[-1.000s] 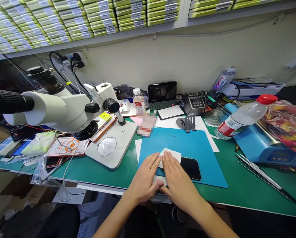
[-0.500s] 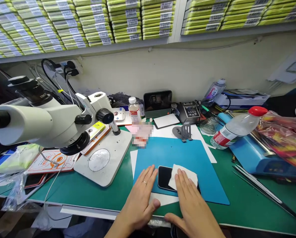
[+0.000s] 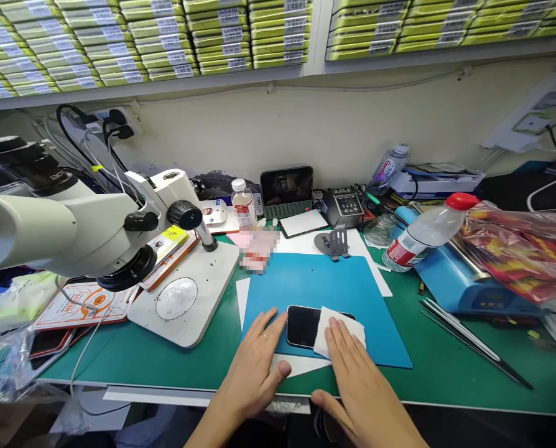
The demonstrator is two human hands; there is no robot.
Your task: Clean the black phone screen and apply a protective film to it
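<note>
A smartphone (image 3: 301, 325) with a dark screen and light rim lies on a blue mat (image 3: 315, 277) in front of me. A folded white cloth or tissue (image 3: 322, 330) covers much of its right part. My right hand (image 3: 355, 367) rests with fingers flat on this cloth, pressing it to the screen, thumb out to the side. At the phone's left end is my left hand (image 3: 257, 361), fingers stretched out and a ring on one of them. Its fingertips are on the mat close to the phone's edge; whether they touch it I cannot tell.
A microscope (image 3: 73, 227) with a pale base (image 3: 213, 298) stands left. Tweezers (image 3: 474, 342) lie right, near a blue machine (image 3: 450, 280) and a red-capped bottle (image 3: 418, 239). Behind the mat are a metal phone stand (image 3: 338, 242) and a small bottle (image 3: 244, 205). Packed shelves (image 3: 231, 37) hang above.
The whole scene has shifted left in the view as my head turned. The cloth and my right hand have slid slightly towards me on the phone; my left hand stays beside it.
</note>
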